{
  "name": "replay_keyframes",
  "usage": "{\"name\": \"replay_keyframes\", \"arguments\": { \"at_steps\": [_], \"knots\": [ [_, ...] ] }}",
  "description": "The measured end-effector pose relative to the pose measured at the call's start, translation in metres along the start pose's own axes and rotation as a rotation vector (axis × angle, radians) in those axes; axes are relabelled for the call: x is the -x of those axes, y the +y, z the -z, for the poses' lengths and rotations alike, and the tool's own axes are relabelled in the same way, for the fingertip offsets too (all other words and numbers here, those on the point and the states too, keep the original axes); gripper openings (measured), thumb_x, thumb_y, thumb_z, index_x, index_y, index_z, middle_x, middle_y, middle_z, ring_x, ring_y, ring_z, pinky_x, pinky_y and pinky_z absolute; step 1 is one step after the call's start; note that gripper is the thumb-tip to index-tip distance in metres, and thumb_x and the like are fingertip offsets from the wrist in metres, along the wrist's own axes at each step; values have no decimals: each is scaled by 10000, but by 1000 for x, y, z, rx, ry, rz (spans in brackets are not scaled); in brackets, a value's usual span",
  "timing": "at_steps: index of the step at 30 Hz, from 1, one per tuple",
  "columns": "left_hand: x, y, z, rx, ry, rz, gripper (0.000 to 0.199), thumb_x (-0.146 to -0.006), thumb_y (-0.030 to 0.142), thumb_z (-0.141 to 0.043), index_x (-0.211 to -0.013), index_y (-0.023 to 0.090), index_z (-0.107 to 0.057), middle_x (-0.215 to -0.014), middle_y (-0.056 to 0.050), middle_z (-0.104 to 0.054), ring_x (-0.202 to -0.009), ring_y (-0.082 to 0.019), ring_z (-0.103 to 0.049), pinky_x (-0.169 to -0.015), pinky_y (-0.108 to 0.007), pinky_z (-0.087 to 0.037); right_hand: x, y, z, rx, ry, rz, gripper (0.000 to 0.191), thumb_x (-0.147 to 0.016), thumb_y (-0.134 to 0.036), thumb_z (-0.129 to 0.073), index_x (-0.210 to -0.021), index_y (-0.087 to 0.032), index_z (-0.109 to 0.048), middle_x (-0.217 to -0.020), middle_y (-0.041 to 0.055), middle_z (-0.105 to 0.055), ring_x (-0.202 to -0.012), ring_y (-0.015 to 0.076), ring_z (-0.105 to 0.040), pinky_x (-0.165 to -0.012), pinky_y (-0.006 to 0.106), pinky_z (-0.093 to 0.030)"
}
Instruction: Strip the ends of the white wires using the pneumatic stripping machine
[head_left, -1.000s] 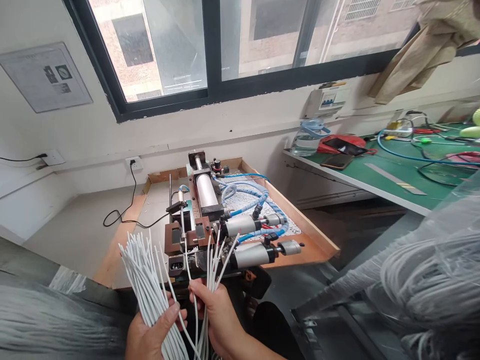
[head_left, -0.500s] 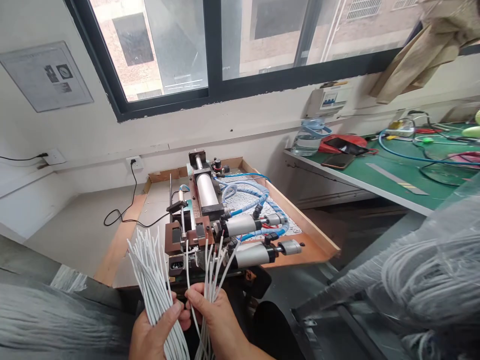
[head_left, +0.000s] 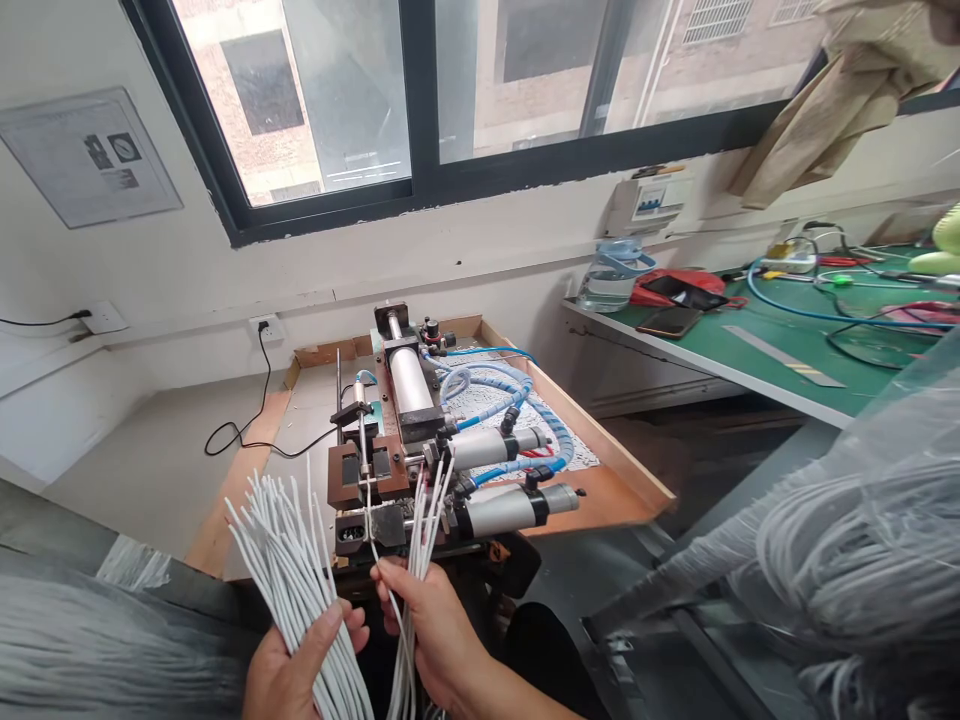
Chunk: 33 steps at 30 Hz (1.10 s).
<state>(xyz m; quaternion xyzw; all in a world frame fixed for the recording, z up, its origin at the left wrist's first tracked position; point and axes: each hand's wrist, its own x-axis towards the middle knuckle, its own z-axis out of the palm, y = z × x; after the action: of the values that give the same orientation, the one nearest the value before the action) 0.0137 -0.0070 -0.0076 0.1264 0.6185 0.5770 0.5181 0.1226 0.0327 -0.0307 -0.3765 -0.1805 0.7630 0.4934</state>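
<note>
Gripping white wires (head_left: 289,565), left hand (head_left: 298,660) and right hand (head_left: 436,625) point their long axes forward (slightly fanned).

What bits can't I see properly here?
All in the head view:
Wires in the left hand: lower ends cut off by the bottom edge.
Right hand: partly hidden by wires it holds.
Single wire: tip too small to tell whether it touches the machine.
Wall sheet: writing too small and blurred.
</note>
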Motion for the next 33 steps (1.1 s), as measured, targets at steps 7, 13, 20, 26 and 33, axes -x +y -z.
{"name": "replay_keyframes", "arguments": {
  "at_steps": [7, 13, 20, 26, 33],
  "knots": [
    [-1, -9, 4, -45, -125, -16, 341, -493, 240, -748, -773, 75, -643, -636, -99, -678, -675, -296, -630, -624, -381, -491, 8, 3, -1, 217, -270, 68, 238, -583, -305, -681, -532, -96, -578, -418, -30, -447, -407, 60, -370, -431, 204, -227],
    [-2, -10, 4, -92, -72, -22, 348, -488, 243, -747, -774, 71, -648, -667, -105, -684, -678, -287, -631, -670, -387, -483, 10, 6, 0, 127, -93, 147, 278, -582, -375, -680, -592, -119, -571, -452, -22, -500, -410, 64, -370, -427, 201, -243],
    [-1, 3, 2, 16, 46, 56, 344, -486, 156, -750, -789, 55, -622, -706, -146, -687, -703, -255, -639, -666, -323, -504, 1, 4, 0, 15, 41, 104, 260, -579, -326, -673, -558, -118, -517, -465, -31, -466, -412, 49, -331, -422, 184, -235],
    [2, 4, 0, 16, 75, 14, 340, -471, 150, -757, -765, 60, -610, -632, -139, -679, -629, -256, -640, -592, -331, -515, -4, 0, -4, -81, 32, 18, 219, -565, -265, -651, -498, -120, -502, -402, -52, -411, -369, 39, -308, -387, 173, -206],
    [1, -6, 3, -42, 31, -2, 367, -420, 206, -780, -717, 65, -618, -594, -137, -672, -590, -267, -631, -572, -361, -502, -2, 0, -9, -117, -29, -97, 245, -519, -290, -691, -576, -109, -537, -443, -38, -461, -364, 44, -368, -371, 173, -292]
  ]
}}
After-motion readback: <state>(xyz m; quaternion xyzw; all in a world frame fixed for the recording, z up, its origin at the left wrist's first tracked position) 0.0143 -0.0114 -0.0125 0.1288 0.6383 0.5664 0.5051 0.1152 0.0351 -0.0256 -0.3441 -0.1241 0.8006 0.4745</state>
